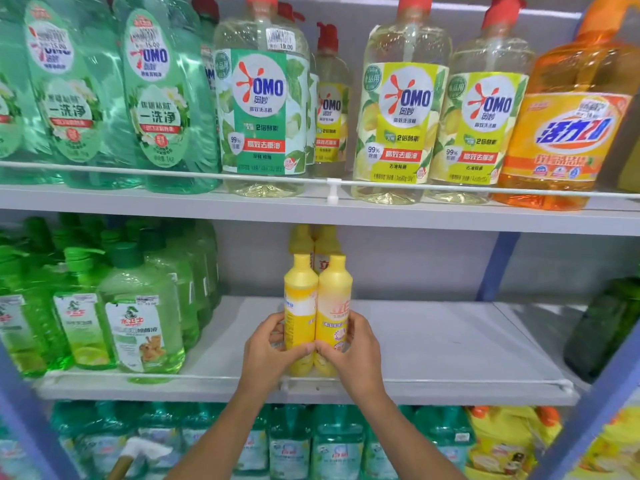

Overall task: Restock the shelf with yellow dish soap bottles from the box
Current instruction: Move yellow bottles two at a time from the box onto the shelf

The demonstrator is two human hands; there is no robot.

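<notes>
From the head camera, the left hand (268, 344) curls its fingers round the left bottle (300, 313). The right hand (353, 348) curls round the right bottle (334, 306). The two thumbs meet in front. Both yellow bottles are upright and touch side by side at the front of the shelf (450, 341), just behind the rail (415, 378). I cannot tell if they stand on it yet.

Two back bottles (313, 240), also yellow, stand right behind them. So I think the job has only just begun: four yellow bottles are here. Green bottles (138, 323) fill the left part, and the big part to the right is bare. The box is not in view, so I cannot tell how many are left.
</notes>
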